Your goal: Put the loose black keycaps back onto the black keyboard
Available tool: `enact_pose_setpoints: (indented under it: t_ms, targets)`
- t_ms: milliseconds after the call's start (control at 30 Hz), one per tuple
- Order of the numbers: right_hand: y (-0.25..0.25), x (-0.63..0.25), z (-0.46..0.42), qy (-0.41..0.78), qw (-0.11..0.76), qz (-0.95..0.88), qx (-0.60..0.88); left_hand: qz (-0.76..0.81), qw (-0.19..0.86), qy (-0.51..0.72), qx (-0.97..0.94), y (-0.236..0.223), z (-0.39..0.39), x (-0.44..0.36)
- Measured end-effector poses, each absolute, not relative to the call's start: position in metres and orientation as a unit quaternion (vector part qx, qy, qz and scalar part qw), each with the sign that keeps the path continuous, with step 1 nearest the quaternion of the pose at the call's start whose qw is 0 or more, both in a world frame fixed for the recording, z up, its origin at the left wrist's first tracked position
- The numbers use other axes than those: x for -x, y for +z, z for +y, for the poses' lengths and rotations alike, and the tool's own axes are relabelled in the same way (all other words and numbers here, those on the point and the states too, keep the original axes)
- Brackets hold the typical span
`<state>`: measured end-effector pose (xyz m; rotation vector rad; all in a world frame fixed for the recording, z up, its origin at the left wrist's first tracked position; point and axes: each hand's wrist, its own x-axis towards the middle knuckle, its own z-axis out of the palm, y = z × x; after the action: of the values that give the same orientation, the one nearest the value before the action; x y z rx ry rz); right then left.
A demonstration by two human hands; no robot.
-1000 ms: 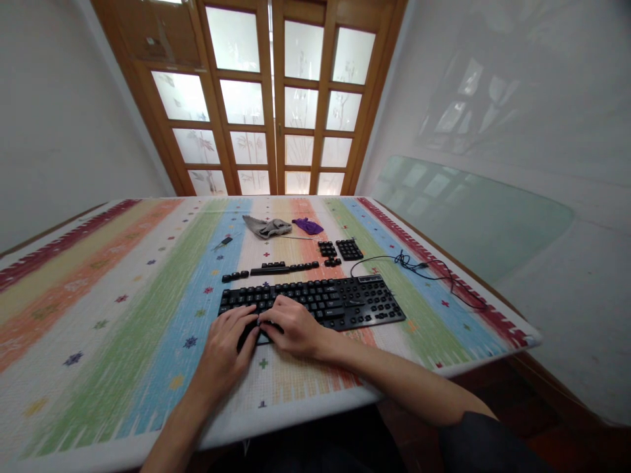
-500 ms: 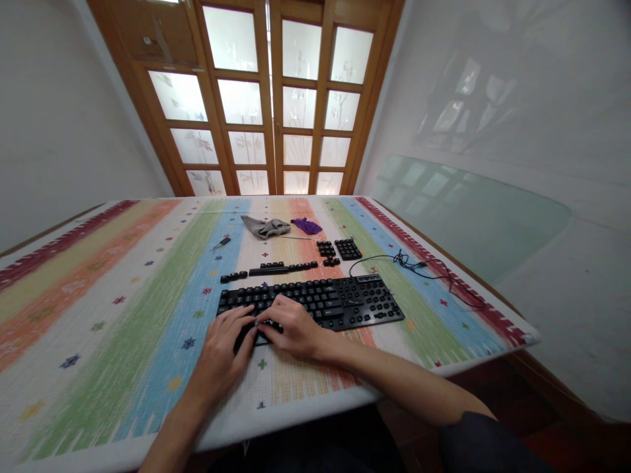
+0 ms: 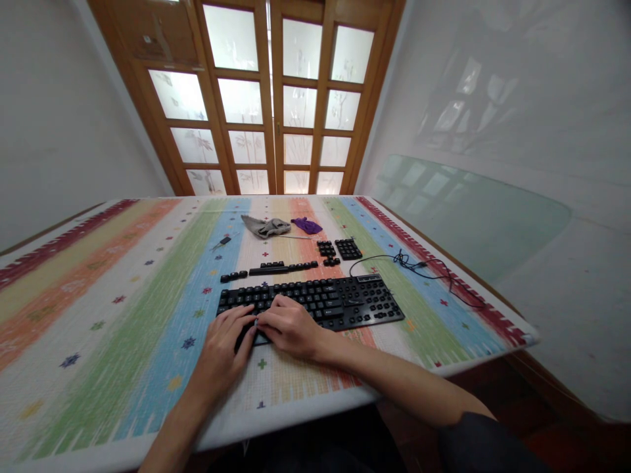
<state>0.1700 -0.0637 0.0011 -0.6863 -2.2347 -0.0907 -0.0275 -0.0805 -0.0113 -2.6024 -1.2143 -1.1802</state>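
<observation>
A black keyboard (image 3: 340, 306) lies on the striped tablecloth in front of me, its number pad stripped of keycaps at the right. My left hand (image 3: 227, 338) rests over its left end, fingers stretched across the keys and thumb apart. Fingertips of my right hand (image 3: 290, 328) are pinched together beside the left thumb, low on the keyboard's left part. Whatever they grip, if anything, is too small and hidden to make out. Behind the keyboard lies a row of loose keycaps with a long space bar (image 3: 269, 270).
Two blocks of keycaps (image 3: 348, 249) sit behind the number pad. Farther back are a grey cloth (image 3: 266, 227), a purple cloth (image 3: 306, 225) and a small black item with metal prongs (image 3: 224, 242). The keyboard cable (image 3: 409, 261) lies tangled at the right.
My right hand's fingers have drawn in slightly at the same spot. The left hand and keyboard stay in place; the view has shifted a little.
</observation>
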Motion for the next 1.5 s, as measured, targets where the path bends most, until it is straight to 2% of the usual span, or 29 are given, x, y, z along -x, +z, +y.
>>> enact_pose_setpoints:
  t_ms: [500,767,1300,1500]
  targets:
    - [0.001,-0.170,-0.063,-0.060,0.333,-0.900,0.274,-0.397,0.020,-0.378,0.836,-0.009,-0.081,0.026]
    - [0.005,-0.172,-0.063,0.004,0.376,-0.880,0.290,-0.390,0.029,-0.375,0.841,-0.009,-0.081,0.026]
    - [0.014,-0.177,-0.062,0.102,0.390,-0.850,0.339,-0.402,0.007,-0.387,0.830,-0.006,-0.085,0.027]
    - [0.007,-0.172,-0.064,0.089,0.389,-0.862,0.311,-0.397,0.012,-0.383,0.834,-0.007,-0.086,0.027]
